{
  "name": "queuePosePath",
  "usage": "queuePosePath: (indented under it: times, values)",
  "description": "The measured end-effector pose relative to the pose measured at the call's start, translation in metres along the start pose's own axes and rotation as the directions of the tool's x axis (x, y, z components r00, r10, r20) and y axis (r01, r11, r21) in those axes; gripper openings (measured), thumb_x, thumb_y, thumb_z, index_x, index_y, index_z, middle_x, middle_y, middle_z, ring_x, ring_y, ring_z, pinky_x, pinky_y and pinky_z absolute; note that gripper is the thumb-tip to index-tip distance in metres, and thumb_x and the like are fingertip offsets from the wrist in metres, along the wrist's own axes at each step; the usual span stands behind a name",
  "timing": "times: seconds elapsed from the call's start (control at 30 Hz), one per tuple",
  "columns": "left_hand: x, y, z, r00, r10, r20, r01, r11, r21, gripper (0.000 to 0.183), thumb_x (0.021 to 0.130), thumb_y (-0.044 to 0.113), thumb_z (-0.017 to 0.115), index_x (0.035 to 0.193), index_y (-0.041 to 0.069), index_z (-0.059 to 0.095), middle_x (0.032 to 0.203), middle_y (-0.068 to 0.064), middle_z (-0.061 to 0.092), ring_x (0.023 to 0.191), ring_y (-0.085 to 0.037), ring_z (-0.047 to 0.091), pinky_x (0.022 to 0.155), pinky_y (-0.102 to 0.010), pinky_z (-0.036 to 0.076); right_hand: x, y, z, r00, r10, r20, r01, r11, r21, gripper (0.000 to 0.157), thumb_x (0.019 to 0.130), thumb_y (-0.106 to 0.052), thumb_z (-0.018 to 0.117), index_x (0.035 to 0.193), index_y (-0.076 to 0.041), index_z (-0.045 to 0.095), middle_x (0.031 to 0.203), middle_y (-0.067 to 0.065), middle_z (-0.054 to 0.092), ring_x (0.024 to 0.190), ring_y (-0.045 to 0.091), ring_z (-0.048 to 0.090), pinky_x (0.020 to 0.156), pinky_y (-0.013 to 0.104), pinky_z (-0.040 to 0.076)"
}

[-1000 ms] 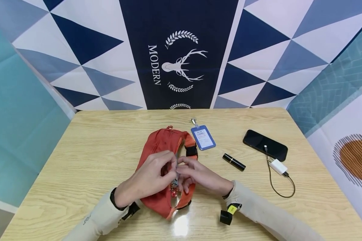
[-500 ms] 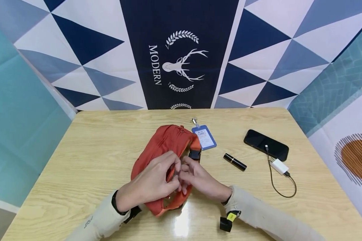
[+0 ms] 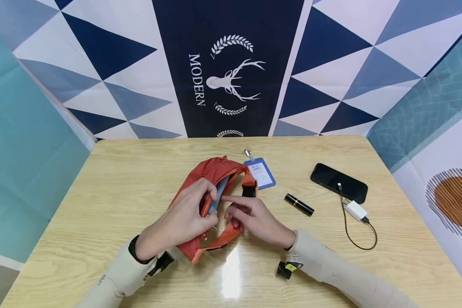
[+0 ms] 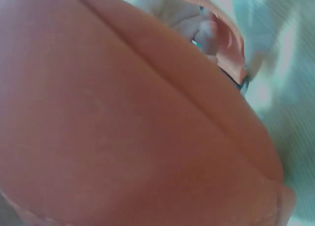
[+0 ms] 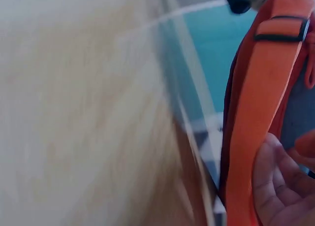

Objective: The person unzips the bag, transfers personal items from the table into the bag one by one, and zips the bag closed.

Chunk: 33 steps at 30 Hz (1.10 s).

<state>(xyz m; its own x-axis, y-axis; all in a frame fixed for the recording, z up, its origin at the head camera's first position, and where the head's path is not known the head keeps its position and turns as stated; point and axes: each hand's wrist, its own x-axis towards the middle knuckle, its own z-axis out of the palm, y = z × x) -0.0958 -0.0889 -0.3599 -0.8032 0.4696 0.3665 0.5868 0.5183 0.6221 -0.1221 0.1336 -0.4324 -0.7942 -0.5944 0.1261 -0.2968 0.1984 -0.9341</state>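
A red waist bag (image 3: 205,171) lies on the table, its zipped opening spread apart with grey lining (image 3: 221,190) showing. My left hand (image 3: 185,216) grips the near edge of the opening between thumb and curled fingers. My right hand (image 3: 259,220) is on the other side, its index finger stretched out to touch the opening's far edge while the other fingers curl loosely. Beside those fingers runs the orange strap (image 5: 256,98), looped toward the right with a black buckle (image 3: 249,190). Red bag fabric (image 4: 123,137) fills most of the left wrist view.
A blue ID card holder (image 3: 262,173) lies behind the bag, partly overlapped by the strap. To the right are a black lipstick-like tube (image 3: 299,204), a black phone (image 3: 339,182) and a white charger (image 3: 356,211) with a black cable (image 3: 346,233).
Both hands have drawn apart slightly, and the bag's opening is wider, with its grey lining now in view. The right index finger has straightened. The bag has shifted and turned a little.
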Motion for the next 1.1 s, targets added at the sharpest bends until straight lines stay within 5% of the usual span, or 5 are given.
queuePosePath:
  times: [0.13, 0.3, 0.6, 0.9, 1.1]
  values:
    - [0.002, 0.000, -0.005, 1.000, -0.016, -0.002, 0.016, 1.000, -0.012, 0.035, 0.070, 0.002, 0.071, 0.095, 0.017, 0.051, 0.089, 0.005, 0.049, 0.078, -0.010, 0.048, 0.065, -0.027, 0.041, 0.002, 0.001, -0.005, 0.991, -0.137, 0.004, 0.132, 0.952, -0.274, 0.036, 0.100, -0.013, 0.058, 0.135, -0.011, 0.061, 0.098, 0.003, 0.070, 0.080, 0.009, 0.061, 0.073, 0.028, 0.052]
    - [0.003, 0.000, -0.007, 1.000, -0.018, 0.014, 0.018, 1.000, -0.021, 0.035, 0.071, 0.003, 0.072, 0.095, 0.017, 0.051, 0.089, 0.005, 0.050, 0.079, -0.011, 0.048, 0.065, -0.027, 0.041, 0.001, 0.004, -0.002, 0.965, -0.246, 0.094, 0.262, 0.861, -0.436, 0.035, 0.098, -0.017, 0.061, 0.133, -0.011, 0.061, 0.102, -0.002, 0.063, 0.085, 0.008, 0.057, 0.074, 0.027, 0.050]
    - [0.005, 0.001, -0.008, 0.999, -0.021, 0.050, 0.020, 1.000, 0.011, 0.033, 0.072, 0.004, 0.072, 0.095, 0.017, 0.052, 0.094, 0.004, 0.052, 0.082, -0.011, 0.048, 0.068, -0.028, 0.042, 0.004, 0.003, 0.001, 0.932, -0.331, 0.147, 0.353, 0.738, -0.575, 0.019, 0.093, -0.023, 0.066, 0.112, -0.018, 0.069, 0.123, -0.004, 0.055, 0.123, 0.016, 0.043, 0.102, 0.038, 0.039]
    - [0.004, -0.004, -0.002, 0.994, 0.008, 0.105, -0.011, 0.999, 0.036, 0.032, 0.075, 0.003, 0.071, 0.096, 0.014, 0.049, 0.092, 0.004, 0.048, 0.080, -0.011, 0.047, 0.065, -0.025, 0.043, 0.005, 0.000, -0.003, 0.944, -0.301, 0.133, 0.322, 0.760, -0.565, 0.013, 0.095, -0.019, 0.067, 0.107, -0.017, 0.060, 0.105, -0.008, 0.056, 0.103, 0.011, 0.052, 0.092, 0.032, 0.043]
    - [0.001, -0.011, 0.005, 0.988, 0.040, 0.147, -0.052, 0.995, 0.085, 0.028, 0.081, -0.003, 0.066, 0.098, 0.012, 0.048, 0.092, 0.002, 0.046, 0.076, -0.010, 0.047, 0.062, -0.023, 0.043, 0.003, -0.003, -0.012, 0.909, -0.378, 0.175, 0.389, 0.621, -0.681, 0.010, 0.093, -0.014, 0.070, 0.103, -0.017, 0.070, 0.110, -0.004, 0.060, 0.107, 0.014, 0.054, 0.096, 0.034, 0.044]
